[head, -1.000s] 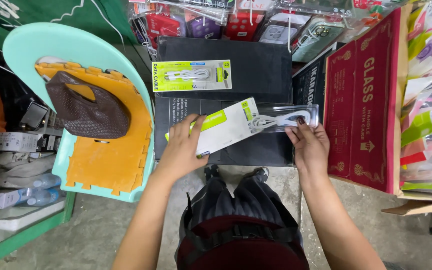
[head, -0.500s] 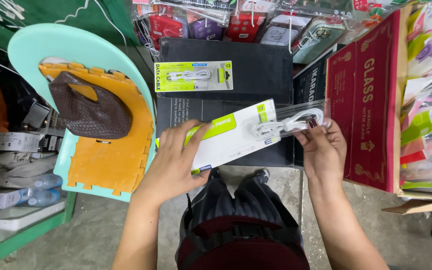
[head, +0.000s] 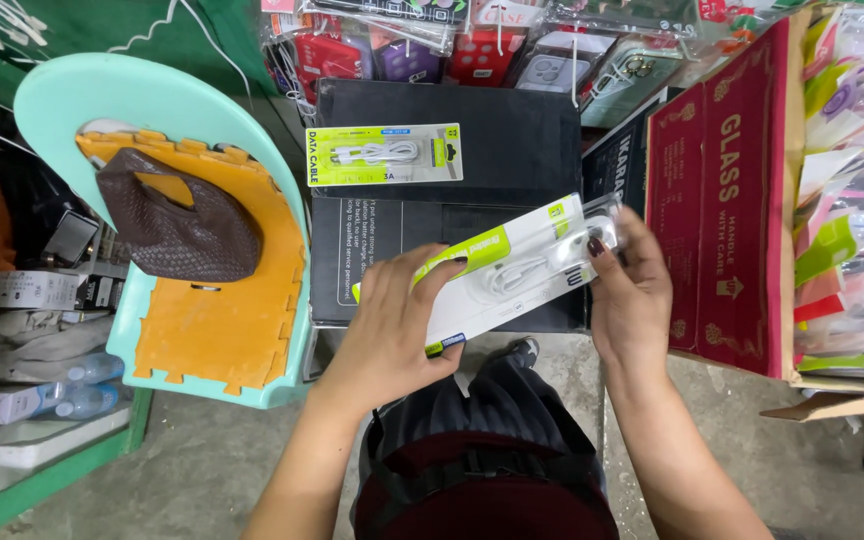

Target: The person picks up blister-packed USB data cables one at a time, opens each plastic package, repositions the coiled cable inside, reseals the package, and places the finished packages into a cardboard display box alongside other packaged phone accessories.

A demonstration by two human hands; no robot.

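Arms: both reach forward, forearms converging.
Hands: left hand [head: 392, 325] and right hand [head: 629, 290] grip opposite ends of white-and-green packaged cable card [head: 512, 268].

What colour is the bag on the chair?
Dark brown, woven bag, clearest in the head view.

Long white-and-lime card package with clear blister holding a white cable [head: 512, 268]: tilted, above the front edge of the black box [head: 542, 150]. Second lime-and-white flat cable package [head: 384, 154]: lying on the black box near its left edge. Tall dark-red printed carton [head: 722, 200]: upright beside the box's right edge. Clear-bagged phone cases [head: 482, 45]: hanging beyond the far edge.
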